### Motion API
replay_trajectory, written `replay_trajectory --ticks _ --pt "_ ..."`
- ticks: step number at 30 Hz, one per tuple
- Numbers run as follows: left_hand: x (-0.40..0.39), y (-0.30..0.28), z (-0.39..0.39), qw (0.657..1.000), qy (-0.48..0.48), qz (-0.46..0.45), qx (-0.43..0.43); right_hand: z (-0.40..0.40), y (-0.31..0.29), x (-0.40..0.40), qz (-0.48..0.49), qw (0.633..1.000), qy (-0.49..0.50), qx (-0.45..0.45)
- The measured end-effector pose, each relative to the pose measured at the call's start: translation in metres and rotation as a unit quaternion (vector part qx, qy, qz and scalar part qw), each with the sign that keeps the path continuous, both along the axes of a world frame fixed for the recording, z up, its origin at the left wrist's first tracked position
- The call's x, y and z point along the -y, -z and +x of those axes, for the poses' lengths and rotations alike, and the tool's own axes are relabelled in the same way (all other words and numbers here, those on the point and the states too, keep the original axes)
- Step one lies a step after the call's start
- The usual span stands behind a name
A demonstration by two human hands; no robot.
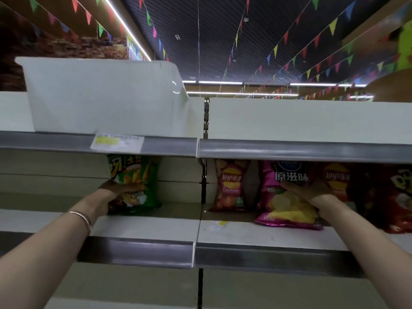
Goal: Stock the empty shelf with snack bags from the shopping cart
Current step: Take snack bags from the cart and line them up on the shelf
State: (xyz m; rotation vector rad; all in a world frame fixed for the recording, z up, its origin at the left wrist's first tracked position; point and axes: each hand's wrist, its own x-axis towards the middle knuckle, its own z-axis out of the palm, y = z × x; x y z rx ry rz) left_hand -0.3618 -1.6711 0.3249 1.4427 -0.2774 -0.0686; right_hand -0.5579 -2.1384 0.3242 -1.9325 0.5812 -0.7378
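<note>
Head view: left hand (120,189) grips a green snack bag (136,181), standing upright on the shelf (142,228) left of the divider. Right hand (312,194) holds a pink chip bag (287,197) by its middle, upright on the same shelf, between a red Lay's bag (230,186) and darker red bags (392,197). A white bin (104,97) sits above.

Single head-worn wide-angle view, no second view to overlap. Faces forward and tilted upward, square onto a shelf (142,228) at close range, well within arm's reach. Takes in the upper shelf's underside edge (289,150), a white bin (104,97) above, and the ceiling with its bunting (276,50). Straight lines bowed toward the frame edges.
</note>
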Motion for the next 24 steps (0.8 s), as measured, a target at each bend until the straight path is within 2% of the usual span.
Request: replay_trajectory --ticks 2,3,5,8,10,13,19,22,24 --pt "0.002 -0.003 0.005 1.000 0.004 0.001 -0.002 -0.017 -0.008 -0.025 0.022 0.994 -0.025 0.103" --pt "0.004 -0.004 0.003 1.000 0.006 0.007 -0.002 -0.029 -0.014 -0.041 0.041 0.990 -0.052 0.125" --pt "0.003 -0.004 0.004 1.000 0.009 0.022 0.003 -0.043 -0.022 -0.056 0.088 0.986 -0.099 0.100" --pt "-0.005 -0.006 0.001 0.999 0.010 0.033 0.005 -0.057 -0.032 -0.070 0.195 0.967 -0.166 0.005" --pt "-0.016 -0.008 -0.002 0.999 0.009 0.050 0.009 -0.060 -0.036 -0.078 0.195 0.964 -0.181 -0.025" --pt "-0.038 -0.013 -0.006 0.999 -0.009 0.052 -0.002 -0.063 -0.040 -0.093 0.200 0.943 -0.262 -0.042" --pt "-0.064 -0.009 -0.008 0.990 -0.133 0.028 -0.032 -0.041 -0.043 -0.143 0.167 0.907 -0.370 -0.111" --pt "-0.070 -0.007 -0.012 0.984 -0.174 0.032 -0.030 -0.023 -0.048 -0.187 0.169 0.876 -0.431 -0.133" --pt "-0.073 -0.005 -0.011 0.981 -0.188 0.041 -0.024 -0.004 -0.048 -0.210 0.170 0.871 -0.439 -0.140"
